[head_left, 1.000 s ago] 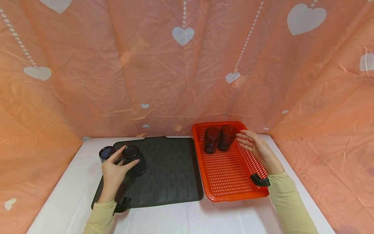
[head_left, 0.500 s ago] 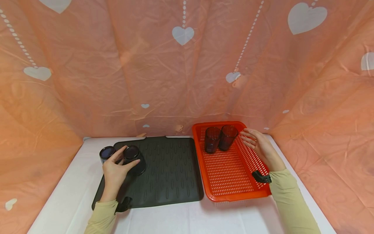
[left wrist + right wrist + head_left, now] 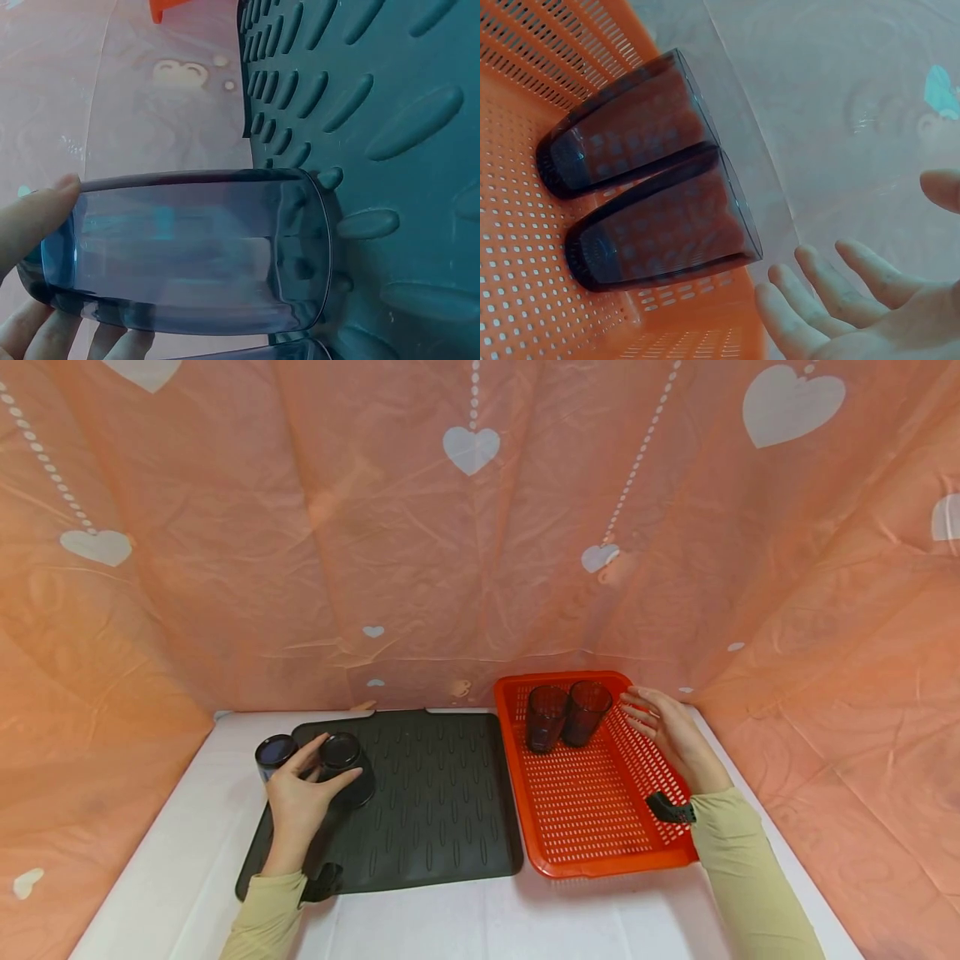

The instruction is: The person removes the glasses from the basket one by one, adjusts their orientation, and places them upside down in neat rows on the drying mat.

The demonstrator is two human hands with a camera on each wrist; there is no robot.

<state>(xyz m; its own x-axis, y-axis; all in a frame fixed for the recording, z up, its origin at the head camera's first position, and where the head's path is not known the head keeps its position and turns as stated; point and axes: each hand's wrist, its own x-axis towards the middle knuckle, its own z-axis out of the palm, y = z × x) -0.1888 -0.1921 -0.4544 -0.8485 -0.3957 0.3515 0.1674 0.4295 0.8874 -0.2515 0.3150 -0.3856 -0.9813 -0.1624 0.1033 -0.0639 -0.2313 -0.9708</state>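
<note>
My left hand (image 3: 298,802) grips a dark bluish drinking glass (image 3: 347,777) around its base end. In the left wrist view this glass (image 3: 202,251) stands upside down, its rim at the ribbed dark drying mat (image 3: 435,810). Close on its left is a second upturned glass (image 3: 274,750), partly hidden by the fingers. My right hand (image 3: 671,739) hovers above the right side of an orange plastic basket (image 3: 615,866), holding nothing, fingers apart and slightly bent. Two dark glasses, one on the left (image 3: 546,718) and one on the right (image 3: 588,714), stand mouth up in the basket's back part.
A white cloth (image 3: 450,922) covers the table under mat and basket. The mat's right edge lies close beside the basket. An orange curtain (image 3: 420,552) printed with pale hearts hangs behind and along both sides.
My right hand has drawn a little to the right, away from the glasses in the basket. My left hand keeps its hold on the glass, shifting very slightly right.
</note>
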